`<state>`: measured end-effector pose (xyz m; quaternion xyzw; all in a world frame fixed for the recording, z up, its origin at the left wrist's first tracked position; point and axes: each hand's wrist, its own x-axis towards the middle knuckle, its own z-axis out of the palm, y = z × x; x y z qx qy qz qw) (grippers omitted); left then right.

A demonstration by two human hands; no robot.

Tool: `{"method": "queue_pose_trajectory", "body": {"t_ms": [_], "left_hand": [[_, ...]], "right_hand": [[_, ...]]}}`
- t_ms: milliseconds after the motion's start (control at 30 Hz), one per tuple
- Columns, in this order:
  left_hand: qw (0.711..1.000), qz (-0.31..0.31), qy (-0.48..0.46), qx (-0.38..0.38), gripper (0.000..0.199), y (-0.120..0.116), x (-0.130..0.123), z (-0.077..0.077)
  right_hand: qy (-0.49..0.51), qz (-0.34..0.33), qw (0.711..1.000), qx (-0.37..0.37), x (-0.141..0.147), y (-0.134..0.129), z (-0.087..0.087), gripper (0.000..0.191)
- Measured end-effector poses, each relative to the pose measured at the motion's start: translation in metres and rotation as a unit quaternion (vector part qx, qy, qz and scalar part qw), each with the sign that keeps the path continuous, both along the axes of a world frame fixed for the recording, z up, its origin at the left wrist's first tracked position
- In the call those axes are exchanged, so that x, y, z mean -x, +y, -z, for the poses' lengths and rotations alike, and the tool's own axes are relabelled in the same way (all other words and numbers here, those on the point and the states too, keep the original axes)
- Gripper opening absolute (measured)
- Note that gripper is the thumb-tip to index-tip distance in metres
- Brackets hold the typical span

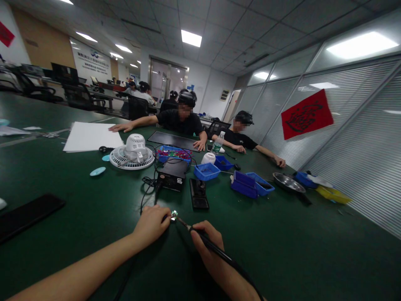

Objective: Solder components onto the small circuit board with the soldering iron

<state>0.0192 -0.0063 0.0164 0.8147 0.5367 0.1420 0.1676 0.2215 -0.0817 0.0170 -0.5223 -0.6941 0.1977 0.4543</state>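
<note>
My right hand (209, 244) grips a soldering iron (216, 249) with a black handle and cable. Its metal tip points left, at or very near a small circuit board (174, 215) with green and bright parts. The fingers of my left hand (153, 221) are closed on the board's left edge, just above the green tabletop. Just behind the hands stands a black box-shaped soldering station (171, 174) with cables. To its right is a black stand (199, 194) with a dark lump on top.
A blue tray (173, 154) of coloured wires lies behind the station. White fan parts (133, 156) rest at left, a dark flat slab (29, 213) at near left. Blue bins (207, 171), a water bottle (218, 143) and a metal bowl (288, 182) stand at right. Two people sit across.
</note>
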Motion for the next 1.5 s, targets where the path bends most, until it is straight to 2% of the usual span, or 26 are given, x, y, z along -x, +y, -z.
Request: {"method": "queue_pose_trajectory", "body": {"t_ms": [433,667,867,1500], "left_hand": [[1.000,-0.004,-0.005,-0.006,0.022,0.0013,0.0000,0.0031],[1.000,-0.004,0.001,0.008,0.023,0.0001,-0.0008,-0.0023],[1.000,-0.003,0.009,-0.001,0.024,0.0008,-0.0008,0.0004],[1.000,-0.002,0.009,-0.012,0.023,0.0017,-0.0008,0.0032]], "right_hand": [[0.011,0.008,1.000,0.014,-0.0011,0.0004,0.0045,0.011],[0.004,0.010,1.000,0.008,-0.0011,0.0023,0.0021,0.011],[0.017,0.007,1.000,-0.016,0.0020,-0.0011,-0.0002,0.009],[-0.014,0.000,1.000,-0.016,0.0003,-0.0024,0.0037,0.008]]}}
